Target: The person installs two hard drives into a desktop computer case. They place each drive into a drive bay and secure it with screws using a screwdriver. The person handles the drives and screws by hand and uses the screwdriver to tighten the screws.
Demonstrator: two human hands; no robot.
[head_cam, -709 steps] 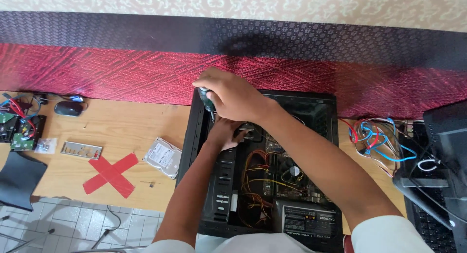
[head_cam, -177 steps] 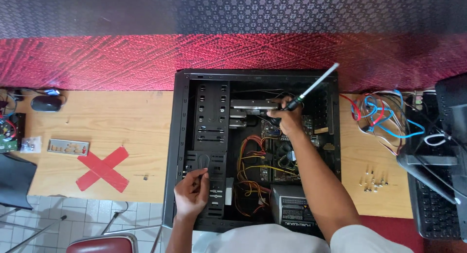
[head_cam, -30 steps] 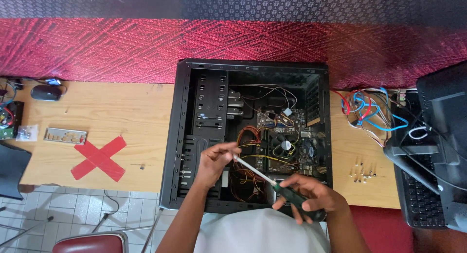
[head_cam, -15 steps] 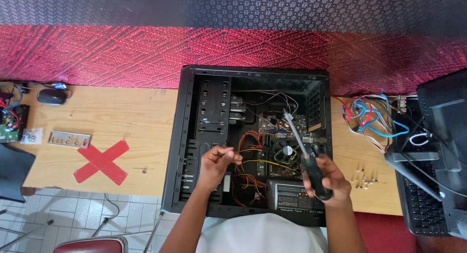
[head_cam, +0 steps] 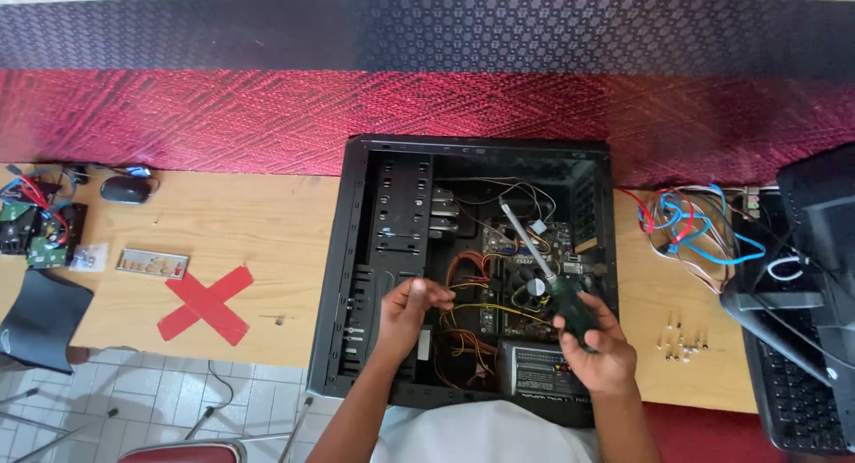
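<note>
1 open computer case (head_cam: 356, 276) holds wires (head_cam: 463, 294).

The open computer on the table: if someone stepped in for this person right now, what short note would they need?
Right hand: grips a green-handled screwdriver, shaft pointing up over the motherboard.
Left hand: fingertips pinched together above the cables; what it holds, if anything, is too small to tell.
Black computer case: lies open on the wooden table, side panel off.
Loose screws sit right of the case.
Boards, wiring and power supply remain inside.
</note>
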